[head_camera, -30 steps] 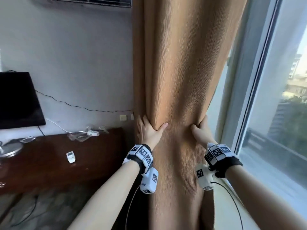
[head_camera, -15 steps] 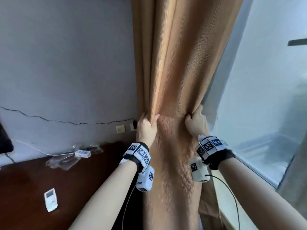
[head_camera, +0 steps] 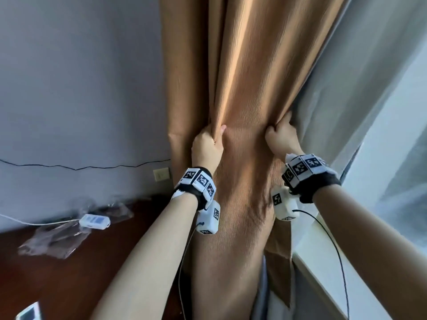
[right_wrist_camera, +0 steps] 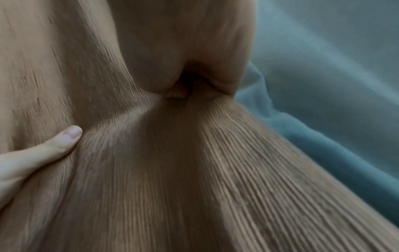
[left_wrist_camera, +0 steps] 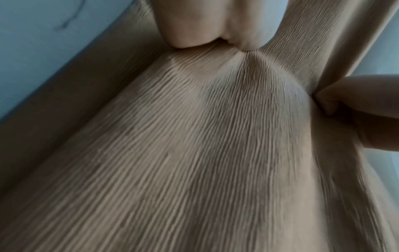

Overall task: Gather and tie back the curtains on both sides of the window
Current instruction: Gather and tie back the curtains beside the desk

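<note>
Curtain [head_camera: 249,93] — tan, ribbed, hanging bunched between wall and window | your left hand [head_camera: 206,147] grips its left folds | your right hand [head_camera: 282,138] grips its right edge — hands apart, level | sheer curtain [head_camera: 342,93] behind | table [head_camera: 69,273] lower left

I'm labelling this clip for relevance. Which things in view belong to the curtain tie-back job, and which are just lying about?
Part of the job:
- brown curtain, bunched
- left hand, gripping its left side
- right hand, gripping its right side
- grey sheer curtain behind it

Just lying about:
- white adapter with cable
- clear plastic wrap
- wooden desk
- wall socket
</note>
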A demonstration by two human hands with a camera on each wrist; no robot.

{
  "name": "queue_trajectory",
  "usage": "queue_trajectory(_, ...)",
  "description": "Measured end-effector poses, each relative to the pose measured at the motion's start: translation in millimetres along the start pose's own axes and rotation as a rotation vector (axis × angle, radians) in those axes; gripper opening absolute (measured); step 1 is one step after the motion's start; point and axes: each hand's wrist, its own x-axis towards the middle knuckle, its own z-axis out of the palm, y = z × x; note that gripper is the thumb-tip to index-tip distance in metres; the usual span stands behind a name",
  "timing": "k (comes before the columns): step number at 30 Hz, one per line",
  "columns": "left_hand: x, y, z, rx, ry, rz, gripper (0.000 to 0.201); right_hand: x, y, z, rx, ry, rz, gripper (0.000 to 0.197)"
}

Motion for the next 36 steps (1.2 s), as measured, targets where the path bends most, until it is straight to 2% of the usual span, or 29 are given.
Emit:
queue_trajectory(4, 55, -32, 23, 0.014, 0.061, 0.027, 0.039, 64, -6, 37, -0.011, 0.054, -0.049, 0.058)
queue_trajectory(13, 182, -108, 56, 0.06, 0.171, 0.065, 0.037, 191, -38, 125, 0.019, 0.058, -0.138, 0.053)
queue_trajectory(20, 234, -148, 84, 0.078, 0.225, 0.142, 0.036, 243, -47, 164, 0.028, 0.07, -0.128, 0.057)
queue_trajectory(25, 227, -155, 92, 0.075, 0.184, 0.175, 0.035, 231, -37, 167, -0.005, 0.087, -0.084, 0.061)
queue_trajectory(29, 203, -145, 82, 0.038, 0.117, 0.155, 0.034, 204, -25, 159, -0.012, 0.089, -0.035, 0.061)
queue_trajectory(36, 139, -121, 63, -0.014, 0.006, 0.096, 0.036, 102, -8, 118, -0.021, 0.097, 0.049, 0.065)
